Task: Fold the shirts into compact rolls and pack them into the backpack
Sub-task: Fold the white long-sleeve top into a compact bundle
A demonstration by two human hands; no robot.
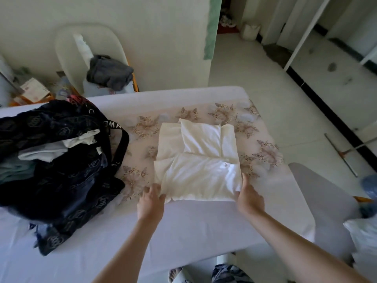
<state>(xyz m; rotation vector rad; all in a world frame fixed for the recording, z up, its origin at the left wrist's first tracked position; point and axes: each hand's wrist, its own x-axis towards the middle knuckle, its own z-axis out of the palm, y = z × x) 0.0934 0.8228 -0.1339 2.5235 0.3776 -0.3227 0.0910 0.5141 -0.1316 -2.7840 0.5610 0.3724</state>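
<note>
A white shirt lies folded into a narrow stack on the flowered cloth in the middle of the table. Its near edge is turned over into a thick fold. My left hand grips the near left corner of that fold. On the near right corner, my right hand holds the same edge, fingers tucked under the cloth. A dark patterned backpack sits open at the left, with white and pale rolled clothes showing inside it.
The table is covered in a white sheet. Behind it stands a white chair with grey clothing on it. A grey chair is at the right, and tiled floor lies beyond.
</note>
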